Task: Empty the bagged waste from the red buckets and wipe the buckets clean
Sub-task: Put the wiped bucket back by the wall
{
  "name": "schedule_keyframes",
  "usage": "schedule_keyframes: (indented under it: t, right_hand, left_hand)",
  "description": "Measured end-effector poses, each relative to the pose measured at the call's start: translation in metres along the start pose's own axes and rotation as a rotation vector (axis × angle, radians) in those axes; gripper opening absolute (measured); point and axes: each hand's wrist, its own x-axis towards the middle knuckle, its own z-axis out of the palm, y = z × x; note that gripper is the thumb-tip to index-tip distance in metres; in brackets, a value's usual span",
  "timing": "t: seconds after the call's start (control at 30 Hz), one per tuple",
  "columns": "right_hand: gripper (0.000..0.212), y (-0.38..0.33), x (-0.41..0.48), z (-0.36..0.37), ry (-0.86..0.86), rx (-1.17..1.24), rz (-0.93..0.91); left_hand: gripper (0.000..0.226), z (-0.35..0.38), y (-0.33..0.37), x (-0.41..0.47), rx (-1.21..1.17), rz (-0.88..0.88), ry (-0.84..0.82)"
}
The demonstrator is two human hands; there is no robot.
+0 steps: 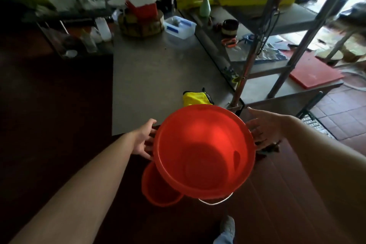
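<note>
A large red bucket (204, 150) is up at table-edge height, tilted, its inside bare with no bag in it. My left hand (143, 140) presses its left side under the rim, and my right hand (264, 131) is against its right side, fingers spread. The bucket's metal handle (215, 201) hangs at the near side. Just below and to the left sits a smaller red bucket (160, 190), partly hidden by the large one. A yellow cloth or bag (195, 98) lies on the steel table just beyond the rim.
The steel table (154, 77) stretches ahead, with a clear plastic tub (179, 27) and a basket holding a red box (141, 20) at its far end. A metal shelf rack (277, 77) stands to the right, over a red-tiled floor (340, 113). My shoe (227, 226) is below.
</note>
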Motion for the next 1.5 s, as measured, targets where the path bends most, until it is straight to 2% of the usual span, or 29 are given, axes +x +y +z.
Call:
schedule_keyframes:
  t: [0.23,0.4,0.7,0.9,1.13,1.33,1.5]
  right_hand:
    - [0.083,-0.083,-0.061,0.107,0.032,-0.201,-0.112]
    - [0.082,-0.133,-0.073,0.159,0.0,-0.312,-0.143]
    - [0.08,-0.259,-0.022,0.186,-0.048,-0.41,-0.168]
    - [0.069,-0.332,0.036,0.196,-0.119,-0.414,-0.157]
    - [0.069,-0.361,0.088,0.217,-0.104,-0.418,-0.149]
    - [0.068,-0.348,0.121,0.24,-0.038,-0.326,-0.099]
    - [0.068,-0.343,0.123,0.256,0.024,-0.266,-0.143]
  left_hand:
    - [0.062,-0.091,0.024,-0.08,-0.048,0.057,0.06]
    - [0.063,-0.138,0.053,-0.106,-0.049,0.073,0.136]
    - [0.066,-0.194,0.134,-0.086,-0.118,0.049,0.24]
    - [0.064,-0.215,0.183,-0.053,-0.172,0.034,0.332]
    - [0.056,-0.231,0.212,-0.015,-0.122,-0.009,0.431]
    - [0.051,-0.262,0.225,0.017,-0.017,-0.025,0.411]
    - [0.054,-0.287,0.23,0.035,0.041,0.007,0.372]
